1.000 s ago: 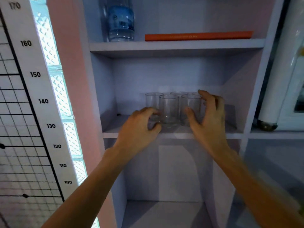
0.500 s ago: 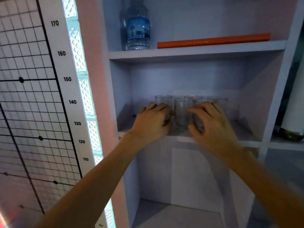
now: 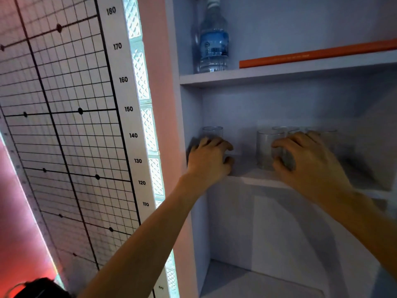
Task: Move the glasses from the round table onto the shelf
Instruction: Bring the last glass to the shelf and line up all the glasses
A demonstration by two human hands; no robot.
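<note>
Hands are reaching onto the middle shelf [image 3: 247,179], as the head view is showing. Left grip [image 3: 207,162] is clamping round a lone glass [image 3: 212,131], which is standing upright by the shelf's left wall, apart from the cluster of glasses [image 3: 266,147] to its right. Right grip [image 3: 311,164] is curling round a clustered glass [image 3: 287,159], which is also standing upright and appears to be touching its neighbours.

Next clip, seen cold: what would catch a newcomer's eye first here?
Two hands on the middle shelf: the left hand grips a lone glass by the left wall, the right hand grips a clustered glass further right. A height chart fills the wall at left; above, a water bottle stands beside an orange book.
</note>
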